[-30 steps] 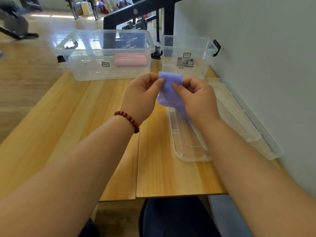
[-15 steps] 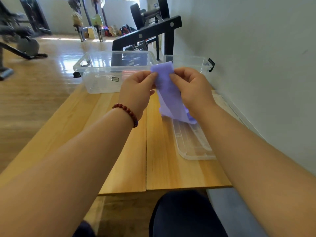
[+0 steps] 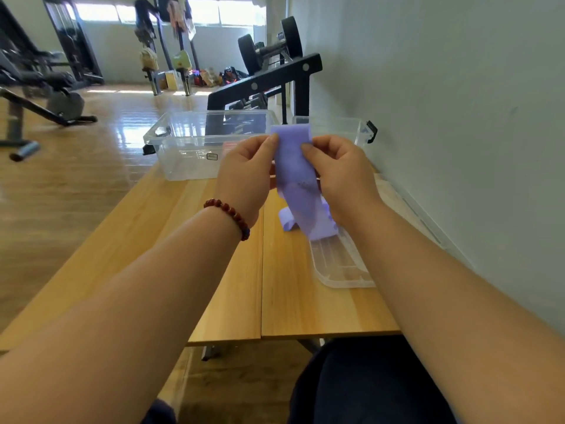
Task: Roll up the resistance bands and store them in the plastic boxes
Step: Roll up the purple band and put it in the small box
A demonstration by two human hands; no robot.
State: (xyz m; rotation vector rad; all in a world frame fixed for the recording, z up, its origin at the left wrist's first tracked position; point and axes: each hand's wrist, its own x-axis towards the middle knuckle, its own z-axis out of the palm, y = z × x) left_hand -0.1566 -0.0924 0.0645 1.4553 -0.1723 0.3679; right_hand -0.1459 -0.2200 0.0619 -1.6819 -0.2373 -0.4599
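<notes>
Moved: I have raised the band (image 3: 292, 162) since a second ago; more of it now hangs free, and the view has tipped up with it.
Band: centre of frame, held upright between my hands, top edge above my fingertips. Its tail drops to the table (image 3: 226, 286) and crumples by the far end of the lid (image 3: 339, 267).
Handling: I judge it light, thin and floppy, somewhat stretchy, likely to slip or skew as it rolls. It is best taken at the two side edges near the top end, so the first turn starts square.
Left hand (image 3: 244, 179): thumb and fingers pinching the band's left edge near the top.
Right hand (image 3: 342, 175): pinching the right edge at the same height; other fingers curled.
Boxes: big box (image 3: 189, 163) and small box (image 3: 336, 120) stand open behind my hands, upper centre.
</notes>
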